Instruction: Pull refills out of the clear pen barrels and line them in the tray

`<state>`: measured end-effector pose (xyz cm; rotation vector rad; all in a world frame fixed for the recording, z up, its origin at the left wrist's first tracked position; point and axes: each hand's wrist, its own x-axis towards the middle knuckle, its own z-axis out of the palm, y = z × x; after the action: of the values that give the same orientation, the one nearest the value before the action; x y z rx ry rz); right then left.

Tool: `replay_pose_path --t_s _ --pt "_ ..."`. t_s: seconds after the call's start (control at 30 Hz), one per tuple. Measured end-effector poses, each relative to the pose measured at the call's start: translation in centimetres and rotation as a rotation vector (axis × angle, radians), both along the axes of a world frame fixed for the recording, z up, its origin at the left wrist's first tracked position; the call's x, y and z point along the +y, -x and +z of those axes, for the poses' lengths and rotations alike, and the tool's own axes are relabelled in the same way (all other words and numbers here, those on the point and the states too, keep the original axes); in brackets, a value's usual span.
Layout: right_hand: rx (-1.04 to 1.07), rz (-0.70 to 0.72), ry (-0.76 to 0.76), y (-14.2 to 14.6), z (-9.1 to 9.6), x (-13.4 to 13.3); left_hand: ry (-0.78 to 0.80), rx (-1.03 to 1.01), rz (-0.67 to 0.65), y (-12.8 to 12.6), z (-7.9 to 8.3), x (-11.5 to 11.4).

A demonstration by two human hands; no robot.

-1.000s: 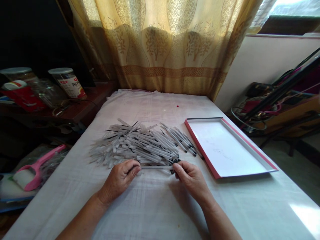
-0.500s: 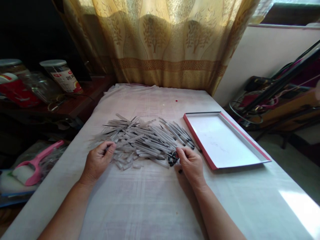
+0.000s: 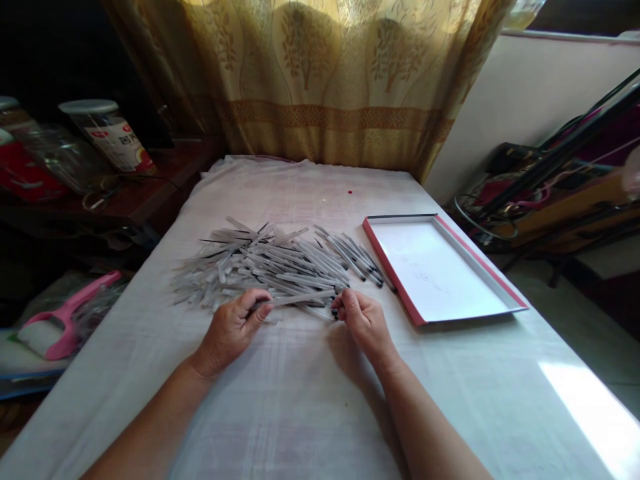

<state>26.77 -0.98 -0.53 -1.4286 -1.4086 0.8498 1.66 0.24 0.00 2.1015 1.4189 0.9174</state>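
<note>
Thumb and fingers of the left hand (image 3: 233, 333), left of centre in the frame, pinched one end of a translucent tube (image 3: 303, 298). Its long axis ran rightward, rising slightly, so the right hand (image 3: 363, 327) was nearer its other end; those fingers curled together, but whether they pinched anything could not be told. Black plugs (image 3: 335, 314) lay by the right fingertips. Just beyond stretched a pile of tubes (image 3: 265, 263), with black-ended tubes (image 3: 357, 258) toward a red-sided tray (image 3: 395, 275) at centre right.

1 head-worn camera looks forward, down over the hands (image 3: 233, 327).
</note>
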Motion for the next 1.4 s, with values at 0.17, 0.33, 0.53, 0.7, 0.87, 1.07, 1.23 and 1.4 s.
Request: replay_pose_path --t_s 0.17,0.33,0.53,0.7,0.87,1.07,1.23,1.4 --pt "0.154 0.086 0.096 0.4 -0.1 -0.1 -0.041 0.06 -0.08 -1.0 -0.4 -0.5" --pt "0.183 0.002 -0.008 -1.8 -0.3 -0.1 0.044 0.072 -0.048 1.1 0.2 0.4" --pt "0.06 -0.144 -0.13 -2.3 -0.9 0.5 -0.063 0.094 0.19 2.5 0.4 1.6" --pt "-0.278 -0.052 -0.266 0.2 -1.4 0.7 -0.268 0.282 0.138 2.1 -0.7 1.7" --pt "-0.455 -0.045 -0.314 0.5 -2.0 0.9 -0.334 0.416 0.136 2.4 -1.6 1.8" --pt "-0.576 -0.04 -0.381 0.9 -2.1 1.1 -0.342 0.473 0.134 2.2 -1.7 1.7" --pt "-0.586 -0.083 -0.36 0.2 -1.6 1.7 -0.338 0.453 0.123 2.2 -1.7 1.6" --pt "-0.721 -0.271 -0.09 -2.6 -0.7 2.9 -0.381 0.425 0.128 2.1 -1.7 1.5"
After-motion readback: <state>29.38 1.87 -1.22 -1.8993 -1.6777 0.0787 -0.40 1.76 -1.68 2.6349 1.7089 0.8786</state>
